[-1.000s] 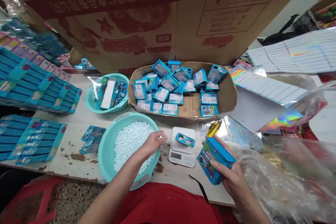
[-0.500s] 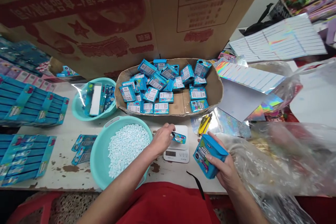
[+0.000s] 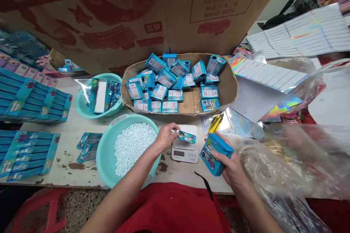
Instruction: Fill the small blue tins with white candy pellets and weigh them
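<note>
The person's left hand [image 3: 165,137] reaches over a flat white digital scale [image 3: 183,157], its thumb and fingertips drawn together on a few small white pellets [image 3: 175,131]. They sit right at the round hole in one end of a small blue printed cardboard box [image 3: 189,138], which lies across the scale's platform with its hole end toward this hand. The figures on the scale's display are too small to read. The right hand [image 3: 232,165] grips a larger blue printed cardboard packet [image 3: 213,156], thumb across the front and fingers behind, tilted above the worktop [image 3: 179,176] just beside the scale; whether it is one piece or several pressed together cannot be told.

Beneath the left forearm stands a wide round turquoise plastic basin [image 3: 102,154] with a broad heap of the same white pellets inside. Behind it, a smaller round turquoise basin [image 3: 80,108] holds blue packaging. Beyond the scale, a long, low brown cardboard tray [image 3: 193,107] with rounded ends carries many blue boxes [image 3: 175,95], piled mostly toward its left side. A yellow-handled tool [image 3: 215,123] lies near the right hand, and crumpled clear plastic bags [image 3: 273,164] spread to the right.
</note>
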{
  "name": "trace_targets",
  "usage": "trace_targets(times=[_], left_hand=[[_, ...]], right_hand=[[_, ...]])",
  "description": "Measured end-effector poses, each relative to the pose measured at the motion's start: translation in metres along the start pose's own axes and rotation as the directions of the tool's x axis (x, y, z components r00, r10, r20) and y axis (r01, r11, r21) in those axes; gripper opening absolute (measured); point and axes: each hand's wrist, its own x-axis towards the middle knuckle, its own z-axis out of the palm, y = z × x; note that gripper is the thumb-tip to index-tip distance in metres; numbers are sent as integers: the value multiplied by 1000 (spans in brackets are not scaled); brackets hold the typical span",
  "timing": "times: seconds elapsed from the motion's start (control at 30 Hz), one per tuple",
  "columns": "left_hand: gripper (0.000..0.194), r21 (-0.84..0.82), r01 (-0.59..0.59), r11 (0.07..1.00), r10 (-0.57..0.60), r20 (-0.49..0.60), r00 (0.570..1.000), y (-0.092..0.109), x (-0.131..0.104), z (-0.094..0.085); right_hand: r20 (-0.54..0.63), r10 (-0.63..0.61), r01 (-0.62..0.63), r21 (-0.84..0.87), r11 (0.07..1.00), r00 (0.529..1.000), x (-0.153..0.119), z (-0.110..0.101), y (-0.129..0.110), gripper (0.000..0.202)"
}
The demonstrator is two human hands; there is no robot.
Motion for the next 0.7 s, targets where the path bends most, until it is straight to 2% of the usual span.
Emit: trace_targets(times=[0.2,0.27,0.37,0.47,0.53,0.63,0.7], left_hand=[[22,283,-132,950,151,-47,987,4,2,4],[22,252,-105,962,126,-66,990,7,2,5],[16,26,2,1000,0,-72,997,3,-1,-1],[17,-180,59,982,-75,-79,994,-15,-15,-21],[17,-183,86,979,-114,-150,982,-36,-28,-39],[12,20,176,984,-161,-315,935,-66,-48,-63],[12,204,193,960,-97,-407,908,-77,-57,-70]], right_hand=[[6,4,-4,-1,1000,1000,1,1,1,85],[-7,-12,12,-18,1000,1000,1,-1,2,85],[-27,-16,15,-24,1000,1000,1,-4,3,86],[-30,6,-6,-3,1000,1000,1,-8,2,84],[-38,13,-13,-3,1000,999,2,-10,2,82],[-53,15,-16,-6,1000,998,4,-10,1,80],[-59,20,-20,1,1000,998,5,-9,2,80]])
